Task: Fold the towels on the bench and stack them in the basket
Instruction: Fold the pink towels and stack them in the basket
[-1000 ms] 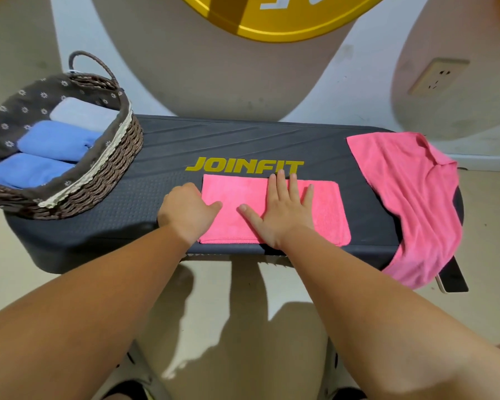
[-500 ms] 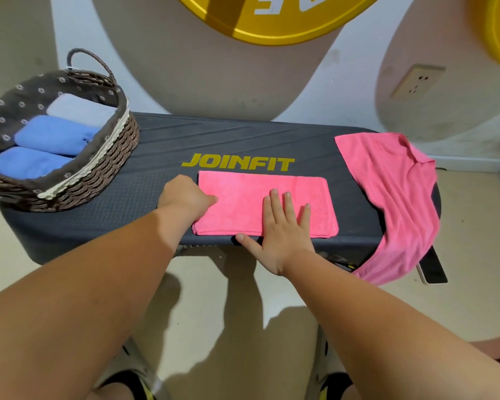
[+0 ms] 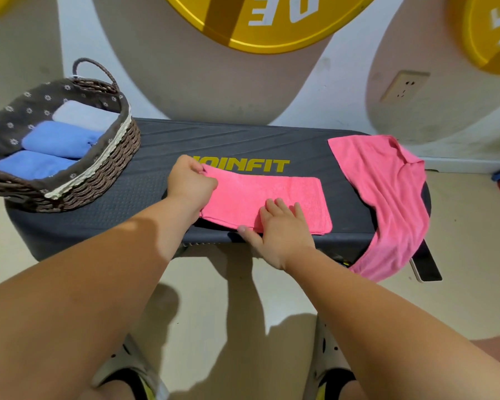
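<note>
A folded pink towel (image 3: pixel 274 194) lies across the middle of the dark bench (image 3: pixel 243 142). My left hand (image 3: pixel 189 184) pinches the towel's far left corner and lifts that end a little off the bench. My right hand (image 3: pixel 280 229) lies on the towel's near edge with fingers straight, thumb along the bench edge. An unfolded pink towel (image 3: pixel 387 192) drapes over the bench's right end and hangs down. A woven basket (image 3: pixel 104 171) on the left end holds two blue folded towels (image 3: pixel 58 140) and a pale one (image 3: pixel 84 115).
A wall stands right behind the bench, with a socket (image 3: pixel 404 86) at the right and yellow discs (image 3: pixel 260 21) above. A dark flat device (image 3: pixel 426 261) sticks out under the hanging towel. My feet are on the beige floor below.
My left hand went from resting beside the towel's left edge to pinching its far corner and raising it. My right hand slid back to the near edge.
</note>
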